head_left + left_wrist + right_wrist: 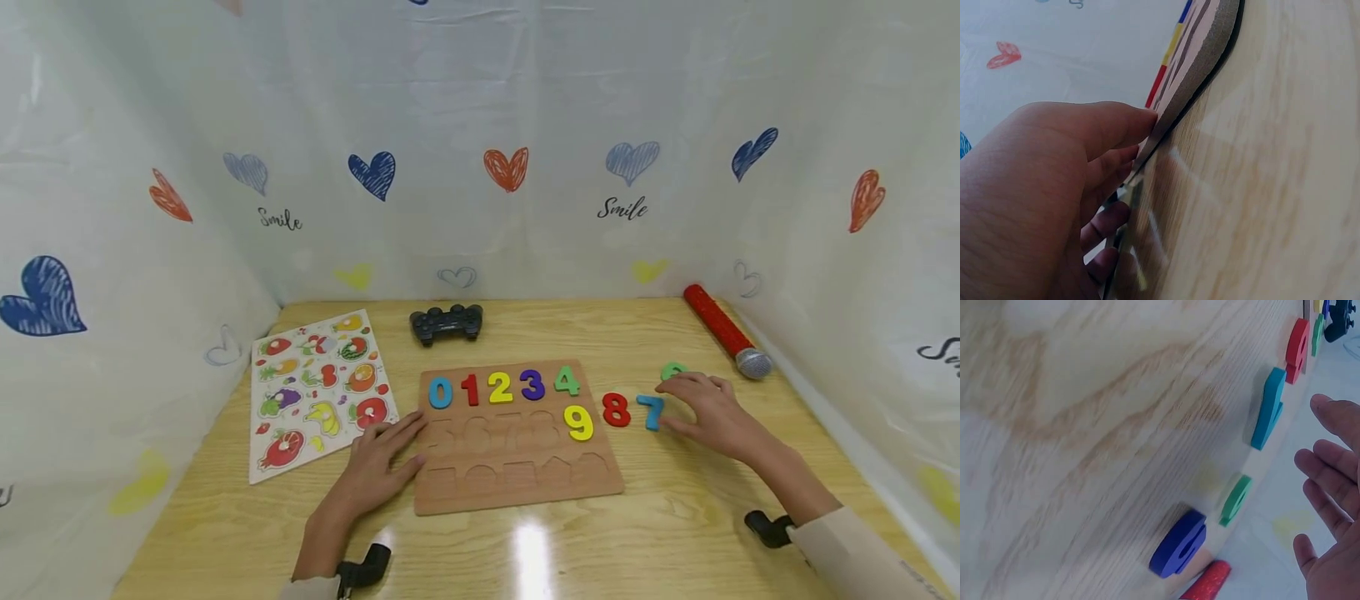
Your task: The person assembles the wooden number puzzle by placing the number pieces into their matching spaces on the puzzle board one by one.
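My left hand (377,467) rests at the left edge of a wooden number puzzle board (487,500), thumb and fingertips against it. In the board's top row lie the blue 0 (441,392), red 1, yellow 2, purple 3 and green 4 (567,381). A yellow 9 (579,422) lies at the right end of the middle row. My right hand (708,410) hovers over the table with fingers loosely spread, holding nothing, close to a blue 7 (651,412) and a green number (673,371). A dark blue number (1179,544), hidden in the head view, lies beyond the green one.
A red 8 (617,410) lies just right of the board. A fruit picture board (318,392) lies on the left, a black game controller (446,324) behind the puzzle. At the back right is a red microphone (723,327). White sheeting (465,233) surrounds the table.
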### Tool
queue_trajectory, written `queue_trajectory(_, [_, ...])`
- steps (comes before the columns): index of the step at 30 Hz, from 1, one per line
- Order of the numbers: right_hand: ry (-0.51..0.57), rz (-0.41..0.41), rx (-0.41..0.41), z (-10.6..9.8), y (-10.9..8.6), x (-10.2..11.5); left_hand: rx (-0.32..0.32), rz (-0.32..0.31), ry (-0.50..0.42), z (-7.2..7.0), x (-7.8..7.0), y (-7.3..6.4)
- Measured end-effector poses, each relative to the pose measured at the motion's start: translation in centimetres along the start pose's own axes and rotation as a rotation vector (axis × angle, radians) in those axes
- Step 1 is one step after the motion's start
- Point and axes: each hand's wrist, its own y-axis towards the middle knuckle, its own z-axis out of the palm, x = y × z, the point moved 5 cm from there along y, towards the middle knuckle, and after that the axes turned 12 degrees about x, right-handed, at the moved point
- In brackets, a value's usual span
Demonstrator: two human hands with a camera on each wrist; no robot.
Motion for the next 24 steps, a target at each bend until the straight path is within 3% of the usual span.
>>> queue_trajectory(10, [-0.062,0.007,-0.078,-0.3,-1.9,-1.3,-0.007,-0.003,0.012,-0.1,0.1,-0.1])
queue_trajectory(24, [-0.016,0.110,0.000,-0.5,-4.0,-3.6,-0.013,0.010,0.007,-0.1,-0.2,0.0])
